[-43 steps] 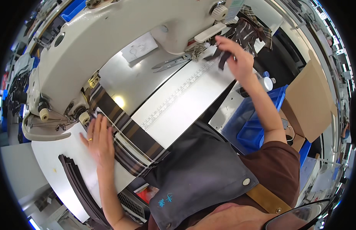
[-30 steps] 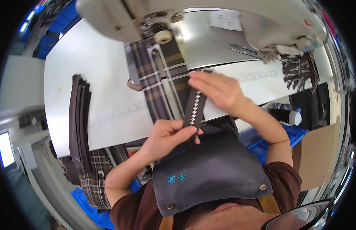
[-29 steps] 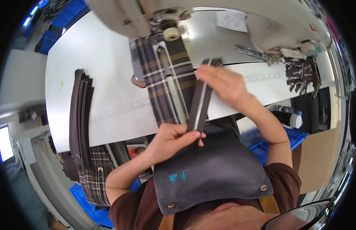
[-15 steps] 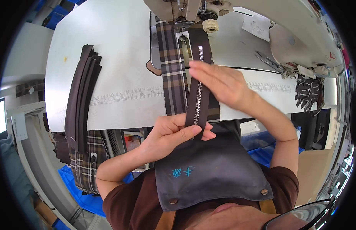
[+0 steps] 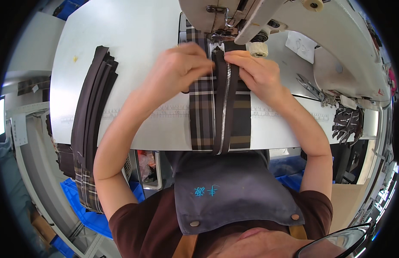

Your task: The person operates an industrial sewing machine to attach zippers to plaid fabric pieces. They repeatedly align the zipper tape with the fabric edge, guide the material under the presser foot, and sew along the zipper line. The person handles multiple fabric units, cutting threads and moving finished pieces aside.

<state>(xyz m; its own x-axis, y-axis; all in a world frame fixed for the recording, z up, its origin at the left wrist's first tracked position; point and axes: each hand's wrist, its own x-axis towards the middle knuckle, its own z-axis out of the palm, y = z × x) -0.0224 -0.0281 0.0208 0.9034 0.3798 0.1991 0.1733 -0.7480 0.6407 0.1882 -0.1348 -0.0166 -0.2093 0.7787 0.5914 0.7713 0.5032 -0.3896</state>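
The metal-toothed zipper lies along the plaid fabric panel, its long axis running from just in front of the presser foot down to the near edge of the surface, roughly square to that edge. Its far end sits between the two hands, with most of its length trailing toward the person's body.

The right hand is at the zipper's right border near that far end, its fingertips bunched against the dark tape; whether the tape is pinched or merely pressed cannot be told. The left hand is blurred, thumb and fingers drawn close together at the left border; whether this grip has hold of anything is unclear.

The sewing machine overhangs just beyond the fingertips, its cream knob close to the right hand. Dark strips cross the surface's near edge at left; metal snips lie to the right.
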